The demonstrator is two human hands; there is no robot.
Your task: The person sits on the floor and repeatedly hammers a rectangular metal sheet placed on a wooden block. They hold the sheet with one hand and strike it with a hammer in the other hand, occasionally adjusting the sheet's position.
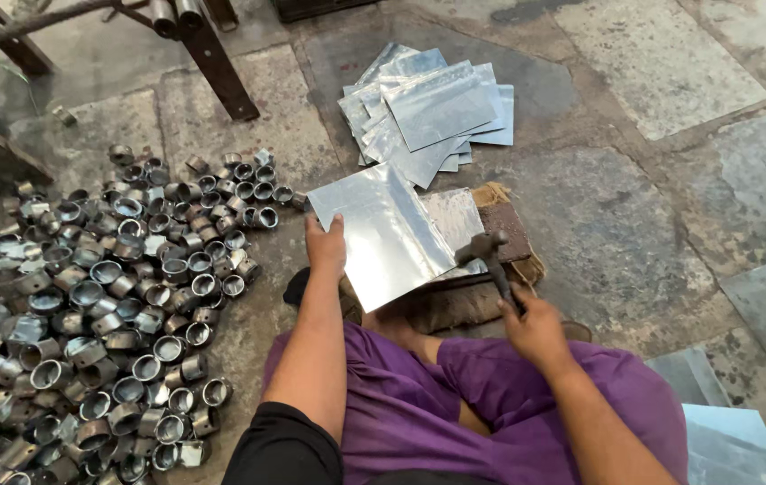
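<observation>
My left hand point(325, 244) pinches the near-left edge of a shiny, flat rectangular sheet of galvanised metal point(381, 232), fingers closed on it so that it lies steady, tilted a little, across a dark iron bar point(482, 274) in front of my crossed legs. My right hand point(534, 328) is wrapped tight round the handle of a dark, worn iron hammer point(489, 251), whose head hangs just over the sheet's right edge, touching or nearly so; I cannot tell which. Holding one side and striking the other looks to me like the reason for the grip: the sheet's edge sits where the bar can back it.

Under the sheet lies a second dull metal sheet point(455, 216) on a folded brown sackcloth pad point(513, 235), likely there to cushion the work. Beyond, toward the far side of the floor, a loose fanned stack of cut silver sheets point(432, 108) waits within arm's reach. To my left a broad heap of short, grey rolled-metal rings point(105, 314) spreads to the picture's left edge. More pale sheets point(729, 436) lie at the near right corner.

Everything rests on a floor of rough, stained stone slabs point(634, 216). Dark wooden legs of a frame point(217, 67) stand at the far left.
</observation>
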